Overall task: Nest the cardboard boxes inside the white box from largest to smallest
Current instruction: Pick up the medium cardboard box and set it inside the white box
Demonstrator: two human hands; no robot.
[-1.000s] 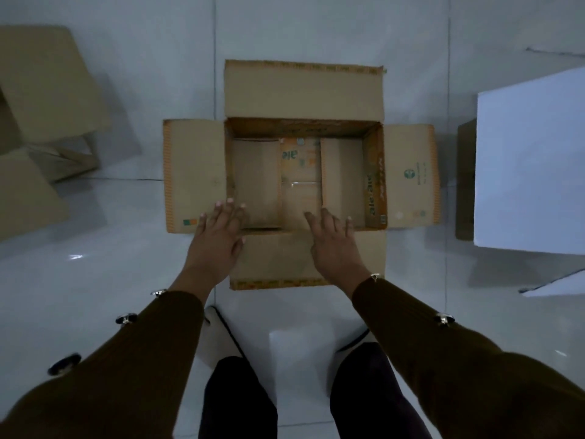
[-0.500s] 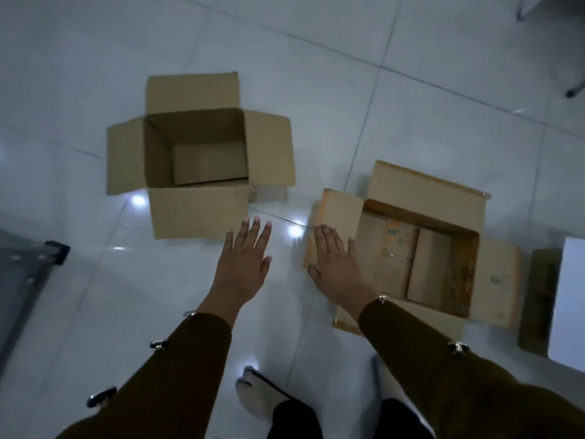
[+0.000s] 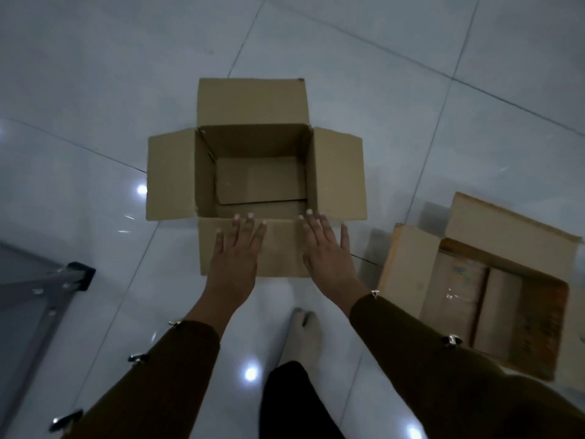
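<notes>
**Both hands flat over near flap of open plain box**

Left hand (image 3: 233,264) extended forward, palm down, fingers straight and spread moderately, tips at the near rim of the plain cardboard box (image 3: 253,172). Right hand (image 3: 326,251) mirrors it, palm down, fingers splayed wide, thumb out to the right; its tips reach the near-right corner of the opening. Neither hand grips anything; whether the palms press the flap or hover just above it cannot be told. Both forearms in dark brown ribbed sleeves (image 3: 427,350) with small metal buttons.

Plain box sits centre on the tiled floor (image 3: 95,90), upright, all four flaps folded outward. Inside empty; bottom flaps overlap with a visible seam. Matte unprinted corrugated board, squarish mouth.

Printed cardboard box (image 3: 506,280) lies well apart to the right, partly cut by the edge, also open, with orange-edged flaps and faint printing inside.

Floor glossy pale tile, dark grout lines, light spots reflected. Grey metal frame (image 3: 47,286) at lower left. Socked foot (image 3: 304,331) between the arms.
</notes>
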